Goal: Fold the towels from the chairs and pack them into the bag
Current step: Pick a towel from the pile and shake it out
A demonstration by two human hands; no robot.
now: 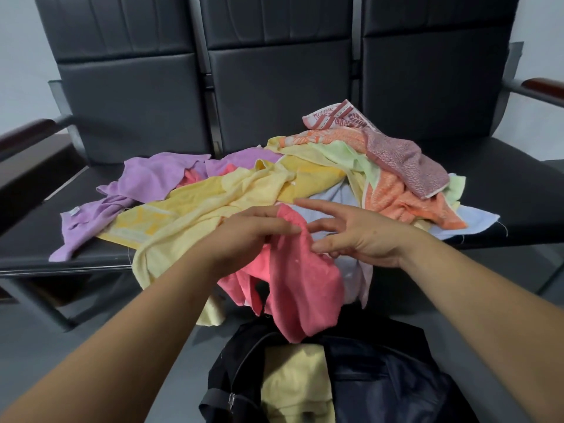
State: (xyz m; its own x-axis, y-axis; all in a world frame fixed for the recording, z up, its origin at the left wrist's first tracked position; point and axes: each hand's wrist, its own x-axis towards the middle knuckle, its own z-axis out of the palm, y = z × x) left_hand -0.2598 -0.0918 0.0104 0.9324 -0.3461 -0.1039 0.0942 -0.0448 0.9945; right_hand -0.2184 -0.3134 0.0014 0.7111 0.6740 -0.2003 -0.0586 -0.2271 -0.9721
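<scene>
Pink towel (302, 288) droops past seat edge (76, 265) over open bag (381, 377).

Soft, even indoor light, cool grey cast. Shadows weak and soft-edged: faint shade under fingers (274, 229) of left hand (241, 242) on pink towel (305, 285). Beyond fingertips, dull sheen on chair backs (274, 80). Towel heap (244, 184) just past fingers bright, colours clean, fairly sharp. Below fingers, bag (381, 377) sinks into dark, detail muddy. Left fingers slightly smeared, right hand (363, 239) crisper. Forearms nearest lens soft. Far out to either side of fingers, armrests (27, 132) bow with wide-angle bend.
</scene>
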